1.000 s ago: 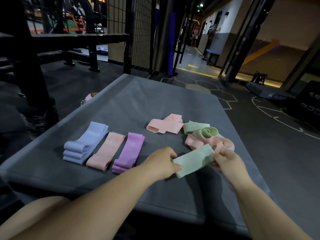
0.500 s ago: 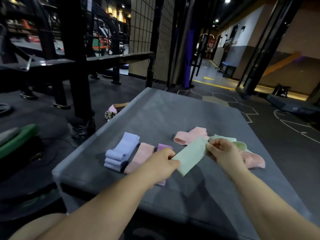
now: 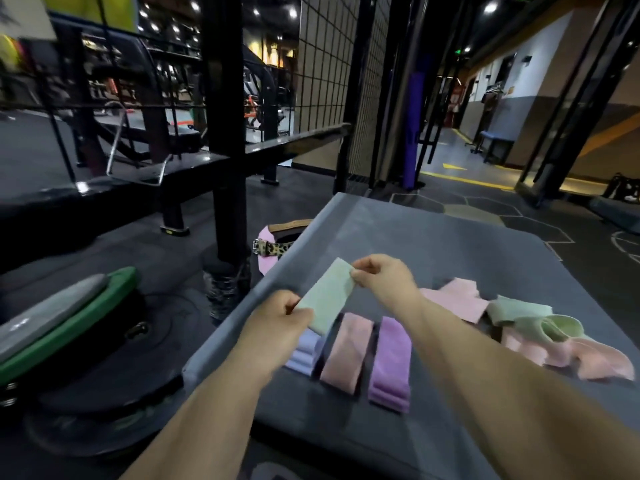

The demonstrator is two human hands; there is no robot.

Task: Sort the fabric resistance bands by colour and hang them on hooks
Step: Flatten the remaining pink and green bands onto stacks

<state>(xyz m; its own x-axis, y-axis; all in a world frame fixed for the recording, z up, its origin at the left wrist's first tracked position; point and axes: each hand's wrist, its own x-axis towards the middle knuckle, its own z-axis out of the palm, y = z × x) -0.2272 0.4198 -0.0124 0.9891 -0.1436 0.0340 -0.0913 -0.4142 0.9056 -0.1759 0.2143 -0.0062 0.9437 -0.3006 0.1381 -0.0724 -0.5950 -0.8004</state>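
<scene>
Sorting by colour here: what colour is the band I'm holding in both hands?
The band is pale green, seen in the head view.

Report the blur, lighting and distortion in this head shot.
Head view: dim, lit by small ceiling spots; the left edge smears, the green plate streaked; the wide lens tilts the uprights at right; the green band between left hand and right hand reads fairly sharp.

just one cam, head-worn wide-angle, tilted forward and down, sitting close over the grey padded platform [image 3: 433, 244], with the wire mesh panel [image 3: 322, 64] and hallway [image 3: 460, 157] further off.
</scene>
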